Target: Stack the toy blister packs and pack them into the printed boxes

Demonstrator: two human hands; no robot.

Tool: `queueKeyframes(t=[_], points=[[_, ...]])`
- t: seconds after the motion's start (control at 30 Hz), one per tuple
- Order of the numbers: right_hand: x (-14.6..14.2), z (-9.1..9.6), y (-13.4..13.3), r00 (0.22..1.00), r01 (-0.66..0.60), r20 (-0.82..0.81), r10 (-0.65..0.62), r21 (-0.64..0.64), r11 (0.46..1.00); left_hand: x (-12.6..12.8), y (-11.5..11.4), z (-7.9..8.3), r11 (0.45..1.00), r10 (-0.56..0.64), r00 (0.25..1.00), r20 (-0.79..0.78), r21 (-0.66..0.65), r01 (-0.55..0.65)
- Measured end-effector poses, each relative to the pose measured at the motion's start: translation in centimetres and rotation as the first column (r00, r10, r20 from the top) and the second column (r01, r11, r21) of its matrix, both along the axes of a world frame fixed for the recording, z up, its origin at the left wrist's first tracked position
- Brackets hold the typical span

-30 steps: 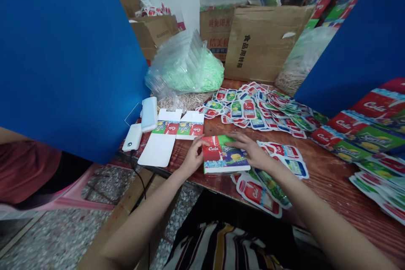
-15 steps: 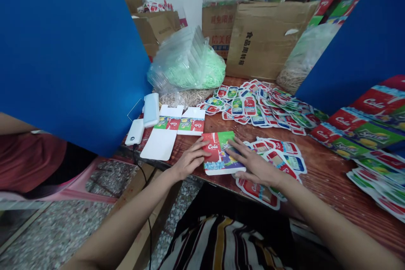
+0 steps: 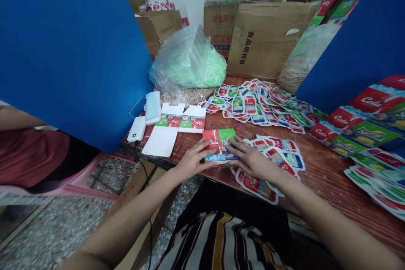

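Note:
A flat red and green printed carton (image 3: 219, 141) marked Cola and Sprite lies near the front edge of the wooden table (image 3: 319, 181). My left hand (image 3: 193, 159) rests on its left part with fingers stretched out. My right hand (image 3: 249, 159) lies flat on its right part, fingers spread. Loose bottle-shaped printed cards (image 3: 278, 154) lie just right of and under my right hand. An unfolded white carton blank (image 3: 172, 130) lies to the left.
Blue panels (image 3: 72, 50) stand at left and right. A bag of green strips (image 3: 193, 65), cardboard boxes (image 3: 262, 38), a spread of cards (image 3: 262, 103), stacked Cola cartons (image 3: 363, 122), and two white devices (image 3: 144, 118) crowd the table. Another person's arm (image 3: 19, 118) shows at left.
Both hands slid over the carton toward its near edge, and the carton looks shorter, as if folded or pressed flat. The view shifted slightly.

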State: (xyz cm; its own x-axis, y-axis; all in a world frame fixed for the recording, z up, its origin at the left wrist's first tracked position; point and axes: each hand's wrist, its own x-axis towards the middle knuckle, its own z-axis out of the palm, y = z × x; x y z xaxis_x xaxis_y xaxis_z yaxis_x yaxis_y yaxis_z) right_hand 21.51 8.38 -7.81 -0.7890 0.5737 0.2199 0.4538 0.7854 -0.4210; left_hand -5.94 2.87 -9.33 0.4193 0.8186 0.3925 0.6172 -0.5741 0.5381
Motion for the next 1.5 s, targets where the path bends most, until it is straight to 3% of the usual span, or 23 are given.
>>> queueKeyframes(t=[0.33, 0.5, 0.7, 0.9, 1.07, 1.13, 1.17, 1.23, 1.27, 1.37, 1.43, 1.5], points=[[-0.1, 0.7, 0.0, 1.0, 0.012, 0.016, -0.013, 0.047, 0.999, 0.0, -0.3, 0.0, 0.997, -0.012, 1.0, -0.002, 0.07, 0.012], [0.8, 0.3, -0.3, 0.999, -0.03, -0.038, 0.03, 0.008, 1.0, -0.3, -0.8, -0.6, 0.99, -0.027, 0.998, -0.054, 0.138, 0.034], [0.9, 0.6, -1.2, 0.998, -0.065, 0.03, 0.064, 0.058, 0.996, -0.8, -0.7, -1.9, 0.972, -0.047, 0.99, -0.133, 0.221, 0.076], [1.3, -0.7, -1.3, 0.996, -0.071, 0.055, 0.065, 0.105, 0.992, 0.3, -0.6, -3.6, 0.955, 0.0, 0.999, -0.036, 0.296, 0.011], [1.1, -1.1, -2.4, 0.996, -0.033, -0.089, 0.03, -0.033, 0.999, 1.5, -1.4, -4.7, 0.98, 0.049, 0.988, 0.15, 0.181, -0.076], [0.6, -1.2, -2.6, 0.961, 0.092, -0.242, -0.136, -0.185, 0.978, 2.2, -1.5, -4.9, 0.979, 0.179, 0.931, 0.318, 0.032, -0.199], [0.2, -1.4, -2.5, 0.91, 0.189, -0.308, -0.277, -0.285, 0.94, 2.6, -1.5, -4.9, 0.959, 0.279, 0.872, 0.402, -0.076, -0.271], [-0.8, -1.9, -2.1, 0.779, 0.332, -0.348, -0.522, -0.478, 0.813, 3.5, -1.5, -4.7, 0.882, 0.468, 0.721, 0.512, -0.322, -0.344], [-1.4, -2.2, -1.8, 0.732, 0.356, -0.344, -0.588, -0.542, 0.761, 3.9, -1.5, -4.5, 0.848, 0.516, 0.668, 0.536, -0.43, -0.31], [-3.0, -2.8, -1.3, 0.696, 0.295, -0.352, -0.627, -0.655, 0.695, 4.8, -2.0, -3.8, 0.785, 0.58, 0.549, 0.602, -0.593, -0.179], [-3.5, -2.5, -1.4, 0.656, 0.214, -0.394, -0.644, -0.722, 0.658, 5.2, -2.7, -3.3, 0.755, 0.624, 0.471, 0.623, -0.636, -0.159], [-3.5, -1.6, -1.9, 0.632, 0.102, -0.459, -0.625, -0.75, 0.654, 5.6, -3.6, -3.0, 0.715, 0.683, 0.386, 0.62, -0.676, -0.18]])
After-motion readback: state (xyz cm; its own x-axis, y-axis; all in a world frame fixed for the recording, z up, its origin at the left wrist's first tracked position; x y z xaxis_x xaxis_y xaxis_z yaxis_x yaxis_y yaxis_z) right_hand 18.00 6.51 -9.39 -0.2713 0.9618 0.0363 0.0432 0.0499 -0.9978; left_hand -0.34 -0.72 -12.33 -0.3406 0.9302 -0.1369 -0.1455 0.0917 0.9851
